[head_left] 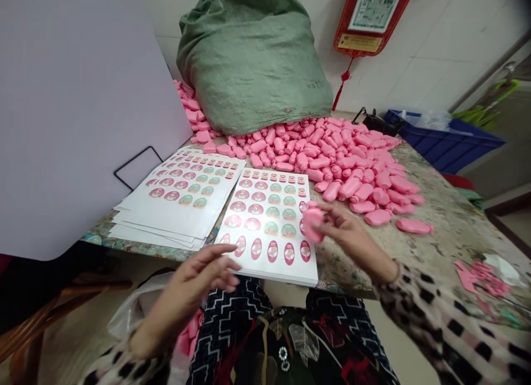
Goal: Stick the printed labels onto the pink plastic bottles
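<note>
Between the thumb and fingers of my right hand (346, 230) is a pink bottle-shaped piece (313, 223), held over the right edge of a stack of sticker sheets (265, 269). The top sheet carries rows of pink and green round and oval stickers. My left hand (207, 274) hovers at the near left corner of this stack, fingers apart and slightly curled, with nothing visible in it. A second, fanned stack of sticker sheets (136, 219) lies to the left. Behind the sheets spreads a large heap of pink pieces (332, 152).
A green sack (257, 64) rests on the heap. At the left stands a large pale panel (83, 108) with a black wire loop (139, 166). Pink scraps (483, 280) lie at the right; a blue crate (452, 144) stands beyond. Below hangs a plastic bag (141, 302).
</note>
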The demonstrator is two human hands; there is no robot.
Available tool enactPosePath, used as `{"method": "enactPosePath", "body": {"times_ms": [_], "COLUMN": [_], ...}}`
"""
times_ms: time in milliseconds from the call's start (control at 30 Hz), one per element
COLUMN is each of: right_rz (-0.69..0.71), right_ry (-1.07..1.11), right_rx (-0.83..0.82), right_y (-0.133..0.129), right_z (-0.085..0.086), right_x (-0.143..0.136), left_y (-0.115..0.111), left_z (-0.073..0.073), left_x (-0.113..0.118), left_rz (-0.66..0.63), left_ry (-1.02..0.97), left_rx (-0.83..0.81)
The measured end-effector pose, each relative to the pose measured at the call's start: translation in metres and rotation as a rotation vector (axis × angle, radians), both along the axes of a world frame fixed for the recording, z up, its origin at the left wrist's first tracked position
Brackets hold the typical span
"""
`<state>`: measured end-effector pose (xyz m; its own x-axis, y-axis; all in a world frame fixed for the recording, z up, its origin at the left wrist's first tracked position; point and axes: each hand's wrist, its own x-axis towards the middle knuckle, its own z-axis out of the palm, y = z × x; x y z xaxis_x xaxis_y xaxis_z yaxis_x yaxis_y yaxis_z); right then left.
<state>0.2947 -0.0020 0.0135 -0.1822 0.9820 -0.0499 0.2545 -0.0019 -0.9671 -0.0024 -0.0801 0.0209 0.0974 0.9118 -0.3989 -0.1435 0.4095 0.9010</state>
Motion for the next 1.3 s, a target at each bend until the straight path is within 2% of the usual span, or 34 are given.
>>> {"method": "enactPosePath", "body": {"times_ms": [100,200,300,400,467,533,633,700,767,867,967,1133,1300], "right_rz": [0.067,0.075,0.152,0.240,0.198,0.080,-0.073,-0.106,-0.110,-0.116,-0.127,-0.085,-0.040], "right_ry": [0.382,0.458,0.383,0.244,0.091,-0.077,-0.299,-0.469,-0.625,-0.768,-0.841,-0.974,-1.027], "right_rx": [-0.203,-0.280,-0.270,-0.246,-0.209,-0.135,0.087,0.220,0.302,0.355,0.377,0.355,0.384], "right_y": [-0.042,-0.068,-0.079,-0.078,-0.070,-0.056,-0.029,-0.009,0.009,0.033,0.052,0.070,0.077], "right_z": [-0.001,-0.005,-0.004,-0.004,-0.008,-0.017,-0.028,-0.030,-0.029,-0.026,-0.027,-0.030,-0.031], "right_x": [-0.057,-0.086,-0.081,-0.056,-0.034,-0.013,0.011,0.021,0.025,0.025,0.022,0.019,0.017], "left_y": [0.000,-0.004,-0.010,-0.014,-0.014,-0.010,0.004,0.018,0.035,0.062,0.088,0.119,0.129], "left_z": [-0.003,-0.010,-0.017,-0.021,-0.021,-0.019,-0.012,-0.006,0.000,0.005,0.004,-0.009,-0.020], "left_x": [0.052,0.084,0.090,0.083,0.078,0.076,0.078,0.082,0.088,0.100,0.114,0.133,0.140], "left_rz": [-0.096,-0.074,-0.035,-0.081,-0.110,-0.136,-0.185,-0.223,-0.290,-0.404,-0.480,-0.649,-0.717], "left_ry": [-0.222,-0.423,-0.488,-0.430,-0.361,-0.281,-0.131,0.052,0.328,0.776,1.063,1.191,1.200], "left_rx": [0.052,0.019,-0.068,-0.150,-0.174,-0.166,-0.101,0.032,0.231,0.547,0.741,0.773,0.729]}}
